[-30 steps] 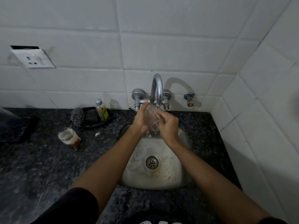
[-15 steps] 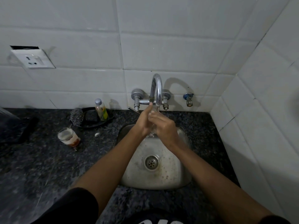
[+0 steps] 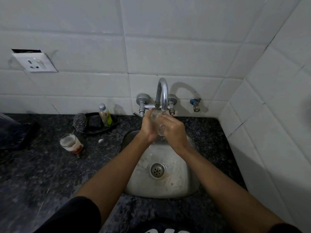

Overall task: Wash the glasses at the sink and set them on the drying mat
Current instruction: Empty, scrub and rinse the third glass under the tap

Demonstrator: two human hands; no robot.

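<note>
both your hands grip a clear glass (image 3: 157, 121) under the tap (image 3: 162, 95).
left hand (image 3: 148, 126) and right hand (image 3: 174, 132) curl round it above the sink (image 3: 188, 182); left of the sink, a residue-smeared glass (image 3: 71, 145) stands on open counter (image 3: 42, 174).

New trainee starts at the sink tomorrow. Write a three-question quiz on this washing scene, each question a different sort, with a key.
1. True or false: the clear glass is held in both hands, left hand and right hand, under the tap.
2. Where does the dirty glass with red residue stand?
A. in the sink
B. on the counter, left of the sink
C. on the black tray
3. Fill in: the steel scrubber and the small bottle rest on a black ____.

Key: 1 true; 2 B; 3 tray
</note>
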